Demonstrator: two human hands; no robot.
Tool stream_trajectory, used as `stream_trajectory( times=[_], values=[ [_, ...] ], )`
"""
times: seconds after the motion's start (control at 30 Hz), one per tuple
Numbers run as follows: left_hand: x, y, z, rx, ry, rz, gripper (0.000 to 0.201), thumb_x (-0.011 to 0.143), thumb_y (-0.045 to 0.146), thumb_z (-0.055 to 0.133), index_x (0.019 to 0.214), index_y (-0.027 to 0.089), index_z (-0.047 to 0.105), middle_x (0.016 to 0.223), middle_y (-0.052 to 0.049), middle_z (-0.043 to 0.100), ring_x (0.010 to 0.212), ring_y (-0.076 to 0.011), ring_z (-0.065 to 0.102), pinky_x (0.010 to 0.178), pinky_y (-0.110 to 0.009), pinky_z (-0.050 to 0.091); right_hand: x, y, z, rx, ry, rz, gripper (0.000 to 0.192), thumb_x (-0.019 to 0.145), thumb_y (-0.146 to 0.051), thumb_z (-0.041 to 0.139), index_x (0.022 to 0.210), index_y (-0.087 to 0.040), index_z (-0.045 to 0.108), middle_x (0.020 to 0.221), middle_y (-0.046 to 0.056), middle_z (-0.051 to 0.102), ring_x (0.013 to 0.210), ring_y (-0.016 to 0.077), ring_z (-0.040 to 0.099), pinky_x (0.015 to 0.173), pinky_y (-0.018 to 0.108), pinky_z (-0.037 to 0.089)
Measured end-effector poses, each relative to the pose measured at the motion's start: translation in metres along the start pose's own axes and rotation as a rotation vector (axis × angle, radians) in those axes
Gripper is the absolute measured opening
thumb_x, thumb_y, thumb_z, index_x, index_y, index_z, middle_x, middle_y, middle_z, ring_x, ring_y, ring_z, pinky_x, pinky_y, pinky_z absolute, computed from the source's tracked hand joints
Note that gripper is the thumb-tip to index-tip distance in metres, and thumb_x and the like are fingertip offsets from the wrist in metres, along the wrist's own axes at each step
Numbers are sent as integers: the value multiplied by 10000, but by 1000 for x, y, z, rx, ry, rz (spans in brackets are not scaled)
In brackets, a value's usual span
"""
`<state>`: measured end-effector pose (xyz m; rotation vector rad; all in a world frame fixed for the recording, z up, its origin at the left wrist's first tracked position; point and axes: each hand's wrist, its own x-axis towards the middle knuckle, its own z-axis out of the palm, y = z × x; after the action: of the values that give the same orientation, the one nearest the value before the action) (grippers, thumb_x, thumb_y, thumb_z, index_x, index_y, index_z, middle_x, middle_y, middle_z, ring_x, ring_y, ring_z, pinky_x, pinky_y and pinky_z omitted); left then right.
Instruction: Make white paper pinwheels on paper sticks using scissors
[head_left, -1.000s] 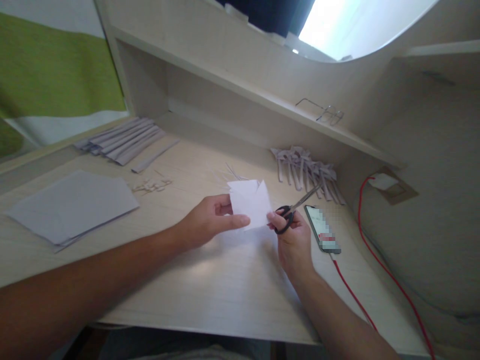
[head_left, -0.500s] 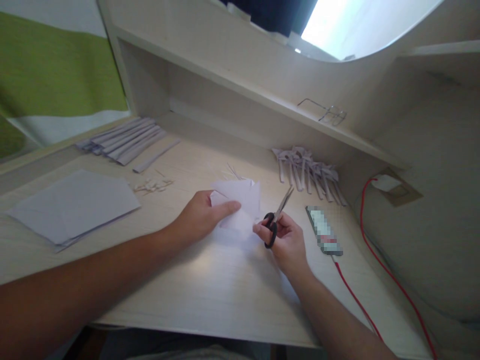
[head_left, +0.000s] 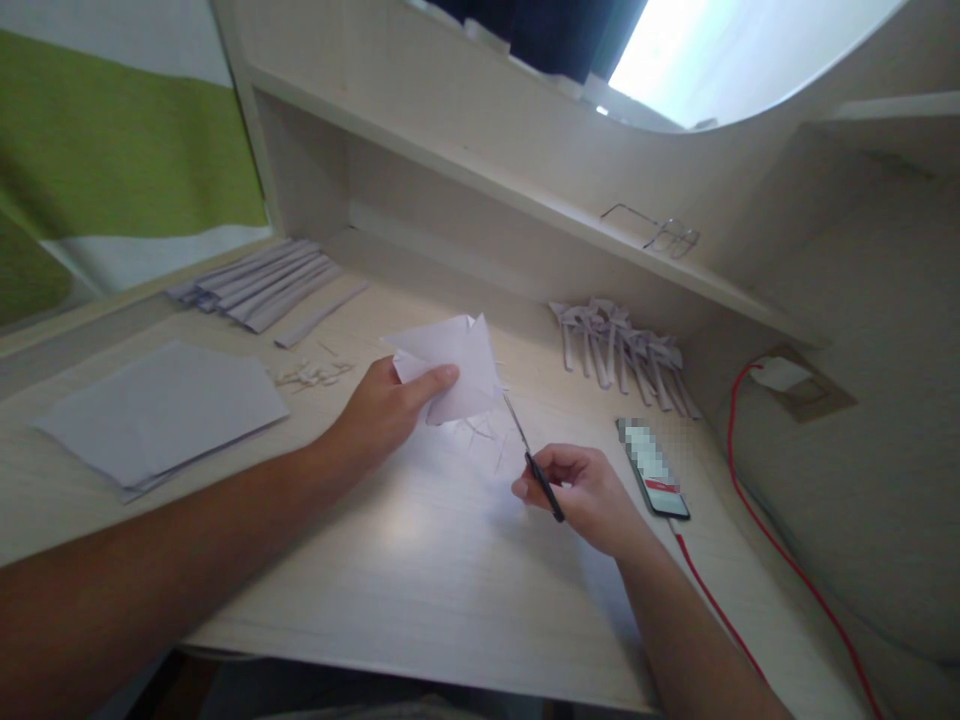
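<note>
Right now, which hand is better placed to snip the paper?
Probably the right hand: it holds the scissors, their tips close to the paper. The left hand is busy gripping the paper's other side.

A pale wooden desk (head_left: pixel 420 610) carries a bundle of paper strips (head_left: pixel 262 285) at its far left, with a lone strip (head_left: pixel 322 316) just beside it. Nearer lie flat sheets (head_left: pixel 165 415), and next to them small bits (head_left: pixel 313 374). Thin scraps (head_left: pixel 481 430) lie mid-desk. Folded papers (head_left: pixel 619 345) line the far right, near a phone (head_left: pixel 652 468) with a red cable (head_left: pixel 709 592). On the shelf (head_left: pixel 450 158) above rest glasses (head_left: pixel 673 238).
</note>
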<state>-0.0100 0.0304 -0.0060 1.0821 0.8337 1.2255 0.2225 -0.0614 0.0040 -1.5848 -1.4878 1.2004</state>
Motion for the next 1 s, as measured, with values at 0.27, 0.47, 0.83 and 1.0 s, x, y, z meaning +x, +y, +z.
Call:
stream_trajectory(
  times=[0.27,0.47,0.83,1.0],
  values=[
    [0,0,0,25,-11,-2,348,754,395,819,987,143,764,960,-96,780,888,-264,717,839,-372,549,0,-2,1,-35,9,13,333,675,-432,882,695,-146,713,595,-1,601,560,112,485,514,246,354],
    [-3,3,2,17,-3,-5,350,753,407,816,982,148,762,959,-91,787,890,-272,724,838,-376,550,-1,-3,1,-31,9,-11,328,682,-420,887,651,-160,690,562,-5,608,549,112,496,514,243,365],
    [-3,7,2,66,8,3,379,764,456,806,973,144,757,956,-84,789,857,-252,708,790,-352,534,0,-1,2,-14,-9,-24,322,714,-405,877,637,-173,667,553,-7,634,542,114,523,528,243,390],
    [-2,4,1,61,1,5,373,769,451,804,975,145,753,949,-80,788,861,-248,708,791,-345,528,-1,-3,2,-11,-4,-26,334,718,-409,873,624,-177,653,546,-11,620,544,116,514,534,247,391]
  ],
)
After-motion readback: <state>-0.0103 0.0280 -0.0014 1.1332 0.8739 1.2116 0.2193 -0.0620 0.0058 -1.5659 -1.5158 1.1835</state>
